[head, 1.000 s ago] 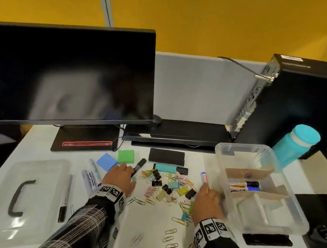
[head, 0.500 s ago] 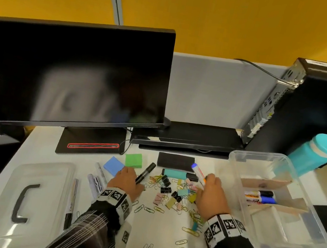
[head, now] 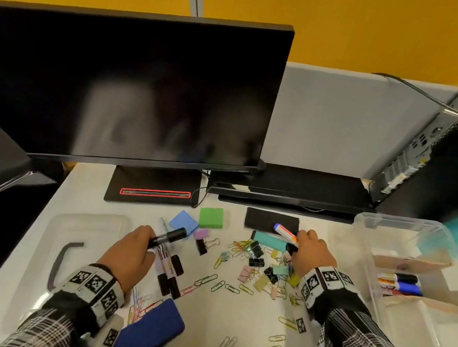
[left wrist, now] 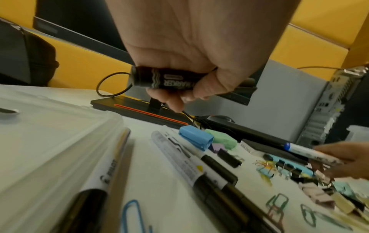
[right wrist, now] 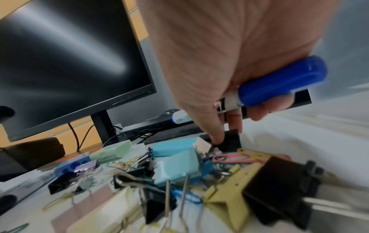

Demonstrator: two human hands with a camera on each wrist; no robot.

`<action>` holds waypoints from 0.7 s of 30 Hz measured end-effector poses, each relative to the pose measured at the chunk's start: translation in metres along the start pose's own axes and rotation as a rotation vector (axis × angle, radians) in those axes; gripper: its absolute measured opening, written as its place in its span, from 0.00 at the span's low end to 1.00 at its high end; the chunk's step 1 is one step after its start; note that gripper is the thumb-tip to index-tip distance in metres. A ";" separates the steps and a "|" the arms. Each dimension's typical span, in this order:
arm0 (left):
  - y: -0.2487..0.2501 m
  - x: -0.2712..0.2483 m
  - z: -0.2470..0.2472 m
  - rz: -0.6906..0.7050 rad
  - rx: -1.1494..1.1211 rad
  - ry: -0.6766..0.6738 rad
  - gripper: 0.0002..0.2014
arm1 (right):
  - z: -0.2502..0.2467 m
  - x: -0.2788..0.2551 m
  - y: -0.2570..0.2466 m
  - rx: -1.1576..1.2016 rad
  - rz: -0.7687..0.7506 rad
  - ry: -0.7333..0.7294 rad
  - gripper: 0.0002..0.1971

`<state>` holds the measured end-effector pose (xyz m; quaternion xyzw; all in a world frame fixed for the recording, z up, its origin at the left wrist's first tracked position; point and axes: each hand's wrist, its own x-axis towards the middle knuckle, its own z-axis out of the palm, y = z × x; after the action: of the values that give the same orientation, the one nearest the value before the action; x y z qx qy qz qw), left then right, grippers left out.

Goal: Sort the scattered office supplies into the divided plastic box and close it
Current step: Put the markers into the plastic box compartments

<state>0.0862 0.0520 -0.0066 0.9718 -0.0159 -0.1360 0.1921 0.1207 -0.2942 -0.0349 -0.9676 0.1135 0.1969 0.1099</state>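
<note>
Left hand (head: 128, 250) grips black marker (head: 167, 237), frame centre-left. Right hand (head: 310, 253) grips blue-capped white marker (head: 284, 232), centre-right. Both markers likely light, rigid, slick; hold mid-barrel. Clear divided plastic box (head: 365, 225) open, right edge.

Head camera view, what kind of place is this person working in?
Most likely an office cubicle: a monitor and a desktop computer tower stand on a white desk strewn with paper clips, backed by a grey partition and yellow wall.

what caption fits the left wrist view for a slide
Left hand grips a black marker above more markers beside the box lid.
</note>
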 end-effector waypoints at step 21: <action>0.023 0.049 0.014 0.462 0.676 -0.291 0.15 | -0.018 -0.061 0.005 0.021 0.012 0.012 0.20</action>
<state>0.1301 0.0214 -0.0228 0.9215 -0.3038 -0.2122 -0.1159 0.0715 -0.2933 0.0052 -0.9668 0.1220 0.1906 0.1183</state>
